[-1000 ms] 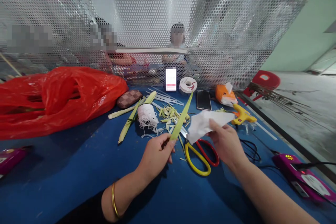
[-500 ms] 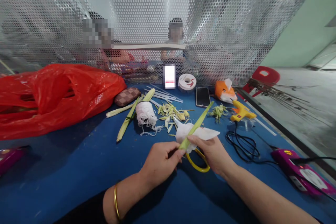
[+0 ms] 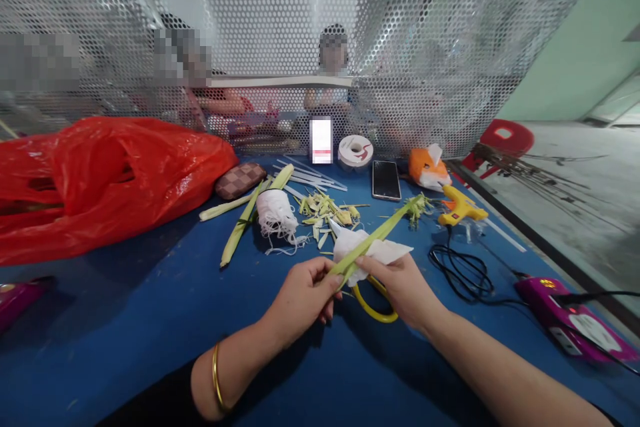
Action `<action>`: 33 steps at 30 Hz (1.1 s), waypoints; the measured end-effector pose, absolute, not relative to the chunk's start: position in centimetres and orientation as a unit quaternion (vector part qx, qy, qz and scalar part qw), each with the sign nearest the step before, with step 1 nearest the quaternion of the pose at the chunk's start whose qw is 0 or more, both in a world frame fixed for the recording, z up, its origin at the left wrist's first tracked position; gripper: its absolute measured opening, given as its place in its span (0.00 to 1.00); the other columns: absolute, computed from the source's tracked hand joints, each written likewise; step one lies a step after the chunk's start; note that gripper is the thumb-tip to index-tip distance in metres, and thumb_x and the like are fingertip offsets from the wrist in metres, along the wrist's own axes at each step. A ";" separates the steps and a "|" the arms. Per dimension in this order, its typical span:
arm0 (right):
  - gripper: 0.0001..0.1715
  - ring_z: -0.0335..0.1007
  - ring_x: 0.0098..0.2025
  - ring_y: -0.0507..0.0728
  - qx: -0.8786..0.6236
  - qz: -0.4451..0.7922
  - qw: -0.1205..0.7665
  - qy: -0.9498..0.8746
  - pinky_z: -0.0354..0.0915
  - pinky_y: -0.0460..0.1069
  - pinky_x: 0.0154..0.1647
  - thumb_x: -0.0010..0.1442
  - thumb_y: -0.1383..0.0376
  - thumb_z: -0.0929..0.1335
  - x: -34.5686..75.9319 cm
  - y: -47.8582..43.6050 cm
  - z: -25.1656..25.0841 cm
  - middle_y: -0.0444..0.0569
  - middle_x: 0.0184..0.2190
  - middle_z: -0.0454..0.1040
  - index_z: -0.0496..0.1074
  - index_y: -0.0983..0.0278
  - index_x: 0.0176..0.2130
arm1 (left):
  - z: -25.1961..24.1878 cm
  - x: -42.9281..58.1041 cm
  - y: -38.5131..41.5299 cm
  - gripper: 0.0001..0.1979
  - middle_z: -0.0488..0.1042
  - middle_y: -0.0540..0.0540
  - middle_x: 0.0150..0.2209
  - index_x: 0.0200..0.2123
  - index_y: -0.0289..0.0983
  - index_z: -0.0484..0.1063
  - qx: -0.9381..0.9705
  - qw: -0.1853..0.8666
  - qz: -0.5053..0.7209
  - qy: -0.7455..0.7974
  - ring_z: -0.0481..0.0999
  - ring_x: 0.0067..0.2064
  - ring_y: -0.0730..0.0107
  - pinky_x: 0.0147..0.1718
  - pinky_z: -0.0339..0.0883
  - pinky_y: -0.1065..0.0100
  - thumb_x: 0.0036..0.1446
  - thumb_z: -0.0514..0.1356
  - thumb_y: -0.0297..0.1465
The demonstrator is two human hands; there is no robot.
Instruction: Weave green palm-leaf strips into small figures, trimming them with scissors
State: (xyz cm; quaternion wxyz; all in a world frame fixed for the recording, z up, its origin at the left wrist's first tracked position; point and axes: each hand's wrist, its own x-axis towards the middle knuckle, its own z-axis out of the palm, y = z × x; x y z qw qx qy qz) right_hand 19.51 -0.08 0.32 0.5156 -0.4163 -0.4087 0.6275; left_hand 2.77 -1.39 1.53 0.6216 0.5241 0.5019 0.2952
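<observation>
My left hand [image 3: 310, 290] is closed, pinching the lower end of a long, pale green leaf strip [image 3: 373, 238] between thumb and fingers. My right hand [image 3: 407, 283] is closed too, its thumb pressing the strip against a crumpled white tissue [image 3: 395, 251]. The strip slants up and away to the right. Below the tissue shows the yellow handle loop [image 3: 373, 310] of what look like scissors; most of them is hidden, and I cannot tell whether the right hand holds them. Beyond the hands lie green leaf scraps [image 3: 325, 208] and a white yarn bundle [image 3: 277, 213].
A red plastic bag [image 3: 115, 180] fills the left. Leaf stalks [image 3: 240, 230] lie near a checkered pouch [image 3: 241, 180]. At the back are a ribbon roll [image 3: 355, 150], a phone [image 3: 386, 180] and a tissue pack [image 3: 427, 167]. A yellow glue gun [image 3: 463, 207] and its cable lie right.
The leaf strip has tilted lower to the right, its tip now over the small green clump. My left hand has shifted slightly left. The whole view has moved a little.
</observation>
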 end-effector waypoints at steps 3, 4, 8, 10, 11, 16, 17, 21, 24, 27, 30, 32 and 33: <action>0.15 0.74 0.36 0.59 -0.432 0.622 0.511 -0.407 0.68 0.53 0.40 0.47 0.61 0.76 19.4 -0.1 0.2 0.50 0.32 0.80 0.77 0.66 0.35 | 1.6 2.6 -1.4 0.08 0.70 0.53 0.25 0.36 0.37 0.67 0.557 0.571 0.291 0.529 0.69 0.19 0.76 0.19 0.63 0.73 0.55 0.58 0.35; 0.15 0.74 0.35 0.59 -0.438 0.615 0.515 -0.407 0.68 0.53 0.40 0.46 0.61 0.76 19.4 -0.1 0.2 0.49 0.32 0.80 0.77 0.66 0.35 | 1.7 2.5 -1.4 0.07 0.71 0.52 0.26 0.36 0.37 0.68 0.582 0.536 0.291 0.537 0.71 0.21 0.74 0.21 0.64 0.71 0.55 0.58 0.34; 0.16 0.74 0.36 0.60 -0.450 0.595 0.524 -0.412 0.68 0.53 0.41 0.45 0.63 0.76 19.4 -0.3 0.3 0.49 0.33 0.80 0.76 0.64 0.36 | 1.9 2.1 -1.4 0.09 0.73 0.48 0.28 0.30 0.37 0.71 0.698 0.359 0.297 0.544 0.73 0.32 0.68 0.32 0.65 0.68 0.59 0.53 0.33; 0.15 0.75 0.37 0.61 -0.444 0.606 0.522 -0.405 0.68 0.54 0.42 0.45 0.63 0.76 19.4 -0.4 0.4 0.49 0.34 0.80 0.76 0.65 0.36 | 1.8 2.0 -1.4 0.14 0.72 0.49 0.26 0.29 0.37 0.70 0.707 0.360 0.289 0.536 0.73 0.30 0.68 0.32 0.64 0.68 0.62 0.49 0.34; 0.15 0.74 0.37 0.60 -0.438 0.614 0.521 -0.400 0.68 0.54 0.42 0.45 0.62 0.76 19.4 -0.4 0.5 0.49 0.34 0.80 0.77 0.65 0.36 | 1.8 2.0 -1.4 0.15 0.72 0.50 0.26 0.30 0.37 0.68 0.695 0.393 0.284 0.531 0.73 0.28 0.70 0.30 0.64 0.69 0.64 0.48 0.35; 0.16 0.72 0.33 0.57 -0.427 0.632 0.523 -0.380 0.67 0.51 0.38 0.46 0.62 0.76 19.3 -0.3 0.6 0.47 0.31 0.79 0.76 0.66 0.35 | 1.4 2.3 -1.2 0.10 0.69 0.53 0.25 0.33 0.38 0.63 0.584 0.573 0.269 0.508 0.64 0.18 0.78 0.16 0.59 0.75 0.62 0.50 0.37; 0.16 0.72 0.33 0.56 -0.427 0.632 0.521 -0.382 0.67 0.51 0.37 0.46 0.62 0.76 19.3 -0.3 0.6 0.47 0.30 0.78 0.76 0.66 0.35 | 1.4 2.4 -1.2 0.09 0.68 0.54 0.25 0.33 0.38 0.63 0.570 0.591 0.269 0.504 0.63 0.17 0.79 0.16 0.58 0.76 0.60 0.52 0.37; 0.16 0.69 0.30 0.54 -0.435 0.623 0.513 -0.399 0.64 0.49 0.31 0.46 0.60 0.76 19.2 -0.1 0.5 0.47 0.29 0.77 0.75 0.67 0.34 | 1.6 2.5 -1.0 0.10 0.64 0.56 0.19 0.31 0.36 0.65 0.533 0.616 0.284 0.505 0.62 0.15 0.81 0.15 0.58 0.77 0.57 0.56 0.37; 0.18 0.70 0.32 0.55 -0.450 0.597 0.545 -0.381 0.64 0.49 0.31 0.46 0.60 0.77 19.5 0.2 0.5 0.47 0.32 0.77 0.73 0.65 0.36 | 1.7 2.4 -0.7 0.10 0.62 0.57 0.14 0.28 0.36 0.64 0.502 0.588 0.320 0.548 0.62 0.14 0.80 0.13 0.56 0.78 0.57 0.56 0.36; 0.16 0.70 0.32 0.55 -0.492 0.465 0.615 -0.403 0.65 0.50 0.33 0.51 0.60 0.74 19.9 0.1 0.7 0.45 0.32 0.75 0.70 0.62 0.37 | 1.7 2.3 -0.6 0.09 0.64 0.56 0.12 0.27 0.37 0.64 0.493 0.544 0.340 0.588 0.63 0.14 0.78 0.13 0.56 0.78 0.55 0.56 0.35; 0.09 0.69 0.33 0.57 -0.483 0.270 0.593 -0.585 0.65 0.51 0.34 0.55 0.64 0.71 20.1 -0.4 1.0 0.46 0.32 0.74 0.69 0.60 0.38 | 1.5 2.4 -0.7 0.06 0.65 0.56 0.12 0.27 0.37 0.66 0.506 0.523 0.336 0.598 0.62 0.13 0.78 0.12 0.55 0.77 0.53 0.58 0.32; 0.10 0.70 0.41 0.60 -0.399 0.162 0.493 -0.756 0.65 0.54 0.41 0.57 0.69 0.68 20.1 -0.7 1.0 0.50 0.37 0.75 0.70 0.60 0.41 | 1.4 2.5 -0.8 0.04 0.66 0.55 0.12 0.27 0.36 0.68 0.507 0.537 0.338 0.583 0.62 0.13 0.78 0.12 0.55 0.77 0.50 0.59 0.31; 0.12 0.69 0.45 0.62 -0.354 0.117 0.435 -0.819 0.64 0.55 0.45 0.57 0.70 0.67 20.0 -0.8 1.0 0.52 0.41 0.76 0.71 0.60 0.43 | 1.4 2.5 -0.9 0.04 0.67 0.55 0.13 0.27 0.35 0.69 0.502 0.551 0.345 0.570 0.63 0.14 0.77 0.12 0.55 0.77 0.49 0.60 0.30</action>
